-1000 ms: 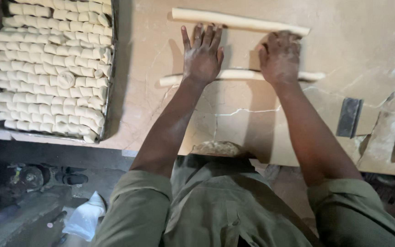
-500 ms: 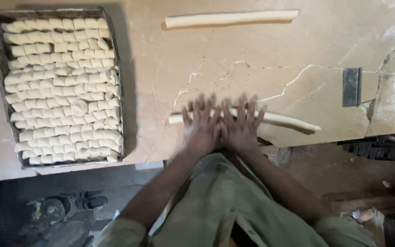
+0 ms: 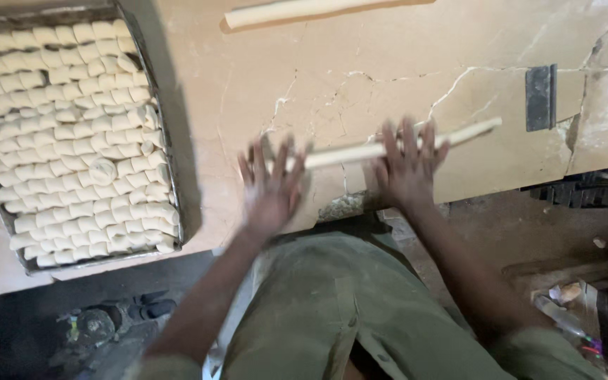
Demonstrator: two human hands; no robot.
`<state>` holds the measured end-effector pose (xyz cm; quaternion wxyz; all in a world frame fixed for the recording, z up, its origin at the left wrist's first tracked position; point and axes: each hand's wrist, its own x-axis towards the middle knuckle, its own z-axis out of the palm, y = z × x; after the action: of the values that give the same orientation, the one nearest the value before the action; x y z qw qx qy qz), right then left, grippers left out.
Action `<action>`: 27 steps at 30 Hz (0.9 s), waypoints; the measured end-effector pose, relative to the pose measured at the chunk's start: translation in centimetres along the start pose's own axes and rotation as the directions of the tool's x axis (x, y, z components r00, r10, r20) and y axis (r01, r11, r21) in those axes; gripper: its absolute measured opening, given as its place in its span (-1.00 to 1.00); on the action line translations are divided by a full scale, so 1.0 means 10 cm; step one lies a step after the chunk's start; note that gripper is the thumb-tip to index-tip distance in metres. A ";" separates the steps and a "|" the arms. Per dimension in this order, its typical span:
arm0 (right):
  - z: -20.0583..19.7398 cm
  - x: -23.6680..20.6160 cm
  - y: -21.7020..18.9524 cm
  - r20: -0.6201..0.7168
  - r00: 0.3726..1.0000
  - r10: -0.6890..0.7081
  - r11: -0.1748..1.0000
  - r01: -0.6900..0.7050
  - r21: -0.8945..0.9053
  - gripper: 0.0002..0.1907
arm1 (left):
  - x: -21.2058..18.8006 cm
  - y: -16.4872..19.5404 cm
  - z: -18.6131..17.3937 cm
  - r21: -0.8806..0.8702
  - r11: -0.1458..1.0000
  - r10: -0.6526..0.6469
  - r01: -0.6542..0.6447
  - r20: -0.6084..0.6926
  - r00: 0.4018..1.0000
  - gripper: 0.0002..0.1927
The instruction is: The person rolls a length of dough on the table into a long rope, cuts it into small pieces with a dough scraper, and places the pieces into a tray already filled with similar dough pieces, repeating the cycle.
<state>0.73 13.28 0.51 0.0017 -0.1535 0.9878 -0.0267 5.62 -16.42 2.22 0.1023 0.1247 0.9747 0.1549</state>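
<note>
Work surface: a cracked tan table [image 3: 402,63] fills the upper half of the frame; its near edge runs just below the hands, at mid-frame. Bare tabletop lies open between the hands and a second dough rope [image 3: 297,10] at the top edge. A metal tray [image 3: 170,176] packed with cut dough pieces [image 3: 65,141] bounds the left side; its right rim stands near the left hand. A dark flat scraper [image 3: 540,97] lies at upper right, apart from the rope end.

The dough rope [image 3: 360,149] lies across the centre, tilted up toward the right, close to the table's near edge.

Left hand [image 3: 272,184]: flat, fingers spread, palm down over the rope's left end; motion-blurred. Right hand [image 3: 408,165]: flat, fingers spread, palm pressed on the rope's middle. Neither hand closes around anything. Both forearms extend down toward the lower frame.
</note>
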 end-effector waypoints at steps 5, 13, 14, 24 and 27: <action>0.08 -0.86 0.27 0.018 1.000 0.026 1.000 -0.026 -0.005 -0.38 | -0.65 0.49 0.21 -0.161 0.963 -0.217 0.215 0.007 0.976 -0.31; 0.11 1.03 0.87 0.034 0.986 0.165 0.984 -0.167 0.067 -0.27 | 0.98 -0.34 0.21 -0.002 0.824 -0.564 0.567 -0.106 0.819 -0.31; 0.07 1.31 0.95 0.079 0.978 0.194 0.976 -0.201 0.089 -0.28 | 1.22 -0.50 0.14 -0.019 0.810 -0.582 0.586 -0.141 0.801 -0.31; 0.02 0.24 1.97 0.118 0.990 -0.072 0.996 0.064 0.069 -0.21 | 0.30 -0.06 0.38 -0.124 0.917 -0.396 0.378 -0.180 0.901 -0.29; -0.07 -0.30 2.08 0.185 0.981 -0.059 0.984 0.026 0.176 -0.15 | -0.16 0.28 0.47 -0.070 0.915 -0.402 0.396 -0.154 0.902 -0.29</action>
<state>-2.69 34.02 0.07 0.1086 -0.1758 0.9735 -0.0976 8.85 -12.95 -0.95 0.0529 -0.0927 0.9816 0.1585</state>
